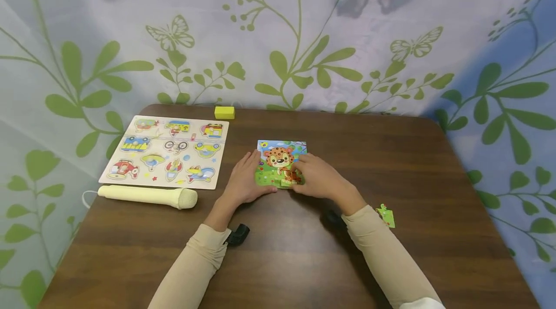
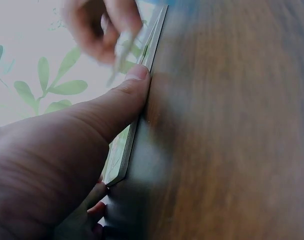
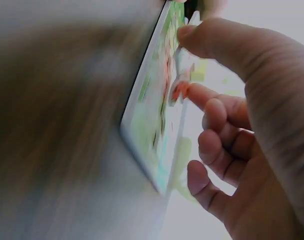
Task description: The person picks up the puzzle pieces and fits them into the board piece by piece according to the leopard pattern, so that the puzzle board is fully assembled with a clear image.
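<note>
A small square jigsaw puzzle [image 1: 278, 147] with a cartoon leopard cub lies flat mid-table. My left hand [image 1: 246, 181] rests at its left side, fingers extended along that edge and thumb laid across the near edge. Over the puzzle's lower right part, my right hand [image 1: 321, 177] pinches a puzzle piece [image 3: 179, 90] with orange on it between thumb and index finger. In the right wrist view the piece stands tilted close above the picture, the other fingers loosely bent. Its outline is partly hidden by the fingers.
A loose green puzzle piece [image 1: 387, 216] lies beside the right forearm. To the left are a vehicle peg puzzle board [image 1: 158, 174], a pale yellow microphone [image 1: 143, 195] with a cord, and a yellow block [image 1: 224, 113] at the table's back edge. A leaf-patterned curtain [image 1: 304, 34] hangs behind.
</note>
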Motion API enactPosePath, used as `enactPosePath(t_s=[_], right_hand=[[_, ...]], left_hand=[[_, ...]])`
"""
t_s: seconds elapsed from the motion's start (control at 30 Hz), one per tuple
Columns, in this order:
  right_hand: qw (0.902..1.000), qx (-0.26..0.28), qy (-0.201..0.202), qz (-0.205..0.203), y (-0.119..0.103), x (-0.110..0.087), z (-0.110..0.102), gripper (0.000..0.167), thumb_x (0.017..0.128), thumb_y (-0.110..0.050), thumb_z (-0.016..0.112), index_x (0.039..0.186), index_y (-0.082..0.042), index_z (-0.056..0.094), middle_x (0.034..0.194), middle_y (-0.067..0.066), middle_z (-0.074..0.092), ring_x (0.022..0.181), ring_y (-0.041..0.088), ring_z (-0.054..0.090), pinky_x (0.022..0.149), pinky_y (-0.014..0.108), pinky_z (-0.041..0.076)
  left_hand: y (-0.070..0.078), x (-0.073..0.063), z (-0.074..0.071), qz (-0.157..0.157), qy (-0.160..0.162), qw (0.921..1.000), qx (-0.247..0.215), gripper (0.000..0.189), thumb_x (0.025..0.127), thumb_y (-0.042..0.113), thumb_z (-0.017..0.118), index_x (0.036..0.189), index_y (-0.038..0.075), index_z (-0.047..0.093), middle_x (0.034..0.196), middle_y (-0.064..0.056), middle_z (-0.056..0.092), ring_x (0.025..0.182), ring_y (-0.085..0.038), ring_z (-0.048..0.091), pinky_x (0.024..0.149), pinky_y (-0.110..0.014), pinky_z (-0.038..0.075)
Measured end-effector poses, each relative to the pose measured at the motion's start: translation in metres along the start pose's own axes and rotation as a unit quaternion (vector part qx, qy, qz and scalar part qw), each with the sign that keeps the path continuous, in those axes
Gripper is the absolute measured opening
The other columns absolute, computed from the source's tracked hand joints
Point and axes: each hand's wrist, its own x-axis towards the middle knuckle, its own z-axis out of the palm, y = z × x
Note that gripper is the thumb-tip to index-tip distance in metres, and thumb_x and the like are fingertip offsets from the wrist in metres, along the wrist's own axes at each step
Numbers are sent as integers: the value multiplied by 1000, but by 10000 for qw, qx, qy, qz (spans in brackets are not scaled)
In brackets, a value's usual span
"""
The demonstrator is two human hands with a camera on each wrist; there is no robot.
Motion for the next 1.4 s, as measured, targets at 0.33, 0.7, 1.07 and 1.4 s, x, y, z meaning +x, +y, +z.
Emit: enactPosePath(t_s=[0.33, 0.7, 1.07, 1.4], right_hand=[[9989, -77, -361, 296, -10, 27, 2, 31, 86, -42, 82, 103, -17, 76, 94, -4, 64, 84, 14, 60, 76, 37, 54], [9994, -189, -144, 236, -20, 31, 6, 23, 85, -40, 83, 91, -17, 79, 81, -5, 64, 76, 16, 59, 68, 35, 51], [9983, -111, 1, 574, -29, 34, 11, 23, 86, -32, 83, 107, -22, 80, 92, -2, 70, 83, 20, 65, 68, 36, 54], [9983, 60, -261, 524, -28, 41, 7, 15, 88, -28, 81, 74, -28, 75, 70, -9, 64, 64, 10, 55, 51, 26, 41]], left_hand=[[2, 3, -2, 3, -59, 9999, 107, 118, 80, 61, 79, 164, 6, 16, 172, -12, 17, 160, -32, 14, 128, -55, 18], [1, -2, -4, -67, -62, 9999, -49, 117, 80, 59, 80, 164, 5, 18, 171, -13, 18, 160, -33, 15, 127, -57, 19], [2, 0, -2, 29, -116, 9999, 58, 116, 82, 59, 78, 163, 3, 18, 172, -14, 17, 159, -34, 15, 128, -55, 19], [0, 2, -2, 89, -41, 9999, 90, 117, 81, 60, 79, 163, 2, 18, 171, -15, 18, 159, -34, 17, 128, -55, 20]])
